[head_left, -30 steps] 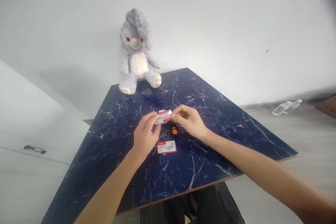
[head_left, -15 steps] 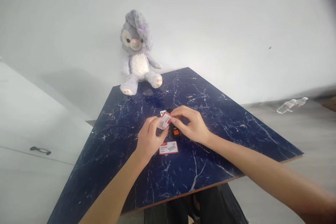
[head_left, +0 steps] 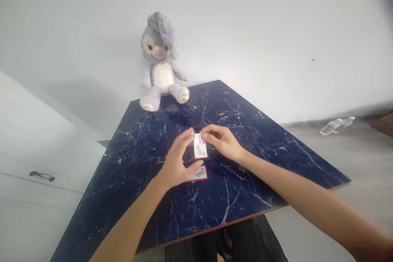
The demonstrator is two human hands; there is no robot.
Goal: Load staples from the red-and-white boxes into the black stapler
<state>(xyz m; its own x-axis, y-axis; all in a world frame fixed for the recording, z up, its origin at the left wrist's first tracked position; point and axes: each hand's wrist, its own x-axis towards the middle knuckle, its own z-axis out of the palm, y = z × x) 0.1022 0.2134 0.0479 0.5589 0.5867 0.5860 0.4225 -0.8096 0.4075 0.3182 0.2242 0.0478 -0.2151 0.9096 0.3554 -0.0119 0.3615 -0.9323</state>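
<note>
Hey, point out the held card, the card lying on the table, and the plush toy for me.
Held card (head_left: 200,148): head view, on its white printed face.
Lying card (head_left: 201,174): head view, on its uncovered part.
Plush toy (head_left: 163,77): head view, on its white belly.

A white-and-red card (head_left: 200,150) was pinched at its upper corner between the right hand's (head_left: 226,144) thumb and fingers. The left hand (head_left: 175,164) was spread beside it, and a second card (head_left: 201,175) was partly hidden by it on the blue marbled table (head_left: 245,131). A plush toy (head_left: 162,77) was propped at the far edge.
</note>
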